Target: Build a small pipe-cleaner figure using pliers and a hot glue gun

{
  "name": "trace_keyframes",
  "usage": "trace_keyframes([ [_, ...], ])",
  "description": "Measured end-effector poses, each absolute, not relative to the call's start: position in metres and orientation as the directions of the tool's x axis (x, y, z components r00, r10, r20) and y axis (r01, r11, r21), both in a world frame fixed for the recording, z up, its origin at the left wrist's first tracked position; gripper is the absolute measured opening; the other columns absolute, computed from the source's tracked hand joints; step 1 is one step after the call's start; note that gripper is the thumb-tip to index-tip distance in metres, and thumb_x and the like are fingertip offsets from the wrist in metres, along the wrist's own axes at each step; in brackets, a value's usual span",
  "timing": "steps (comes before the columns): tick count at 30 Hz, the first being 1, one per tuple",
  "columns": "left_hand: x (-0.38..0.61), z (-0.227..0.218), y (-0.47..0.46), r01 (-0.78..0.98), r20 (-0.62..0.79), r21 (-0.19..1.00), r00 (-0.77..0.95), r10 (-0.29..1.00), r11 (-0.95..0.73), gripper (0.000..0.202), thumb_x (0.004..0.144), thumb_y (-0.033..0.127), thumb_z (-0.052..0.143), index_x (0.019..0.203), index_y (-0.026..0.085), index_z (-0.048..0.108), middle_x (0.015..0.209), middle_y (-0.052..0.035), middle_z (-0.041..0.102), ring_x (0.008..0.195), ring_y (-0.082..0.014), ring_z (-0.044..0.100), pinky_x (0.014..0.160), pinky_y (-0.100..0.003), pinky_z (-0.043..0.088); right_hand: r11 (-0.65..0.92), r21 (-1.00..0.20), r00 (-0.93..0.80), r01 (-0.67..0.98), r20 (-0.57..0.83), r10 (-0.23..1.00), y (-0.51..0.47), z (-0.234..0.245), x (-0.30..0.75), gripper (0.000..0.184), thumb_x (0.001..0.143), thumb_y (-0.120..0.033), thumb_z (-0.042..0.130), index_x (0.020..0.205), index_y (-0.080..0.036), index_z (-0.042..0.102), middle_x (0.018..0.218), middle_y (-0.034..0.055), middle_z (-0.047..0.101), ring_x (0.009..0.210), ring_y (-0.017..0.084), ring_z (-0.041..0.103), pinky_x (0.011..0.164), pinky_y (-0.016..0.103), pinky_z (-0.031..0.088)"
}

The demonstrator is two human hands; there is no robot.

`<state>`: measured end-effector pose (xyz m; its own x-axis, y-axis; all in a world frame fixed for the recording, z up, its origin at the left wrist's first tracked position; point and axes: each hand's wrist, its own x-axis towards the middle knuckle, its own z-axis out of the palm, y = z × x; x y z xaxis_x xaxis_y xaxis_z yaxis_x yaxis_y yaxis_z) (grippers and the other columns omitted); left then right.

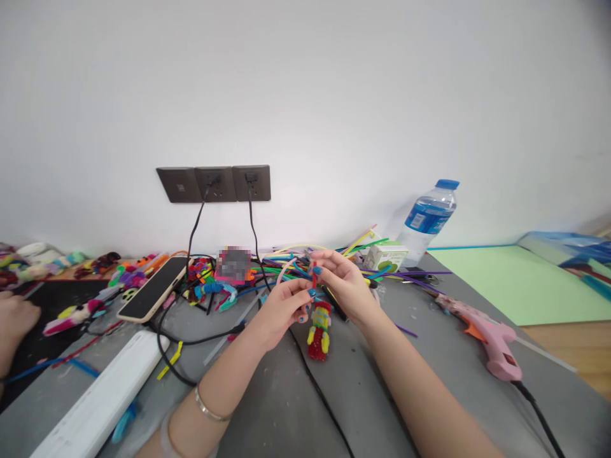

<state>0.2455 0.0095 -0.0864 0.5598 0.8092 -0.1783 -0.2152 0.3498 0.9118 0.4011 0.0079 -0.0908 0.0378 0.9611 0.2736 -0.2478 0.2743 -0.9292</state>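
Observation:
My left hand (285, 310) and my right hand (342, 284) meet above the middle of the grey table (429, 381). Both pinch a short red pipe cleaner piece (314, 275) between their fingertips, held upright. Just below the hands lies a small red and yellow pipe cleaner figure (319, 331) on the table. Behind the hands spreads a heap of coloured pipe cleaners (305, 261). A bracelet sits on my left wrist.
A pink glue gun (487, 334) lies at right with its cord. A water bottle (427, 219) and a small carton (386, 256) stand by the wall. A phone (153, 288), a white power strip (102, 397), wall sockets (214, 183) and another person's hand (14, 324) are at left.

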Motion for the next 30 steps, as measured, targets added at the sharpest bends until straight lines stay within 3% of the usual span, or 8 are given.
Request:
trace_keyframes([
  [6, 0.248, -0.091, 0.011, -0.237, -0.044, 0.957, 0.450, 0.892, 0.166, 0.036, 0.071, 0.038, 0.077, 0.095, 0.017, 0.060, 0.080, 0.0018, 0.058, 0.061, -0.0067, 0.049, 0.055, -0.020, 0.037, 0.272, -0.923, 0.072, -0.271, 0.262, 0.962, 0.010, -0.090, 0.400, 0.030, 0.070, -0.040, 0.082, 0.080, -0.022, 0.060, 0.073, -0.0009, 0.065, 0.065, 0.014, 0.058, 0.063, 0.026, 0.047],
  [9, 0.248, -0.093, 0.013, -0.291, 0.088, 0.957, 0.318, 0.944, 0.009, 0.032, 0.069, 0.033, 0.079, 0.090, 0.017, 0.062, 0.088, 0.0004, 0.062, 0.065, -0.0071, 0.051, 0.060, -0.020, 0.041, 0.298, -0.924, 0.091, -0.241, 0.284, 0.955, 0.011, -0.091, 0.399, 0.032, 0.068, -0.042, 0.083, 0.075, -0.022, 0.059, 0.072, -0.0014, 0.063, 0.066, 0.014, 0.057, 0.064, 0.027, 0.047],
  [14, 0.245, -0.095, 0.018, -0.315, 0.186, 0.943, 0.232, 0.955, -0.107, 0.022, 0.070, 0.031, 0.078, 0.083, 0.017, 0.066, 0.083, -0.0007, 0.063, 0.074, -0.0116, 0.056, 0.064, -0.021, 0.044, 0.282, -0.912, 0.034, -0.298, 0.285, 0.958, 0.010, -0.092, 0.398, 0.028, 0.070, -0.037, 0.084, 0.073, -0.021, 0.061, 0.075, -0.0010, 0.065, 0.068, 0.013, 0.057, 0.065, 0.025, 0.046],
  [18, 0.243, -0.097, 0.021, -0.300, 0.242, 0.936, 0.174, 0.955, -0.183, 0.019, 0.072, 0.031, 0.077, 0.081, 0.017, 0.067, 0.080, -0.0004, 0.064, 0.072, -0.0123, 0.057, 0.063, -0.022, 0.044, 0.250, -0.868, 0.046, -0.429, 0.255, 0.966, 0.008, -0.089, 0.398, 0.024, 0.073, -0.042, 0.081, 0.081, -0.024, 0.068, 0.084, 0.0005, 0.071, 0.079, 0.015, 0.063, 0.072, 0.025, 0.049],
  [23, 0.241, -0.098, 0.023, -0.269, 0.292, 0.928, 0.092, 0.952, -0.258, 0.017, 0.074, 0.030, 0.075, 0.083, 0.018, 0.066, 0.082, -0.0008, 0.065, 0.074, -0.0135, 0.059, 0.065, -0.023, 0.045, 0.165, -0.697, 0.030, -0.698, 0.201, 0.979, 0.004, -0.077, 0.404, 0.039, 0.074, -0.057, 0.072, 0.097, -0.025, 0.074, 0.112, 0.0034, 0.073, 0.101, 0.021, 0.066, 0.090, 0.032, 0.053],
  [30, 0.240, -0.099, 0.025, -0.256, 0.298, 0.926, 0.050, 0.953, -0.276, 0.013, 0.077, 0.027, 0.072, 0.084, 0.019, 0.065, 0.083, -0.0005, 0.065, 0.075, -0.0130, 0.058, 0.063, -0.021, 0.044, 0.179, -0.619, 0.031, -0.764, 0.243, 0.970, -0.004, -0.069, 0.405, 0.044, 0.085, -0.062, 0.055, 0.105, -0.027, 0.073, 0.126, 0.0038, 0.068, 0.117, 0.023, 0.062, 0.104, 0.040, 0.047],
])
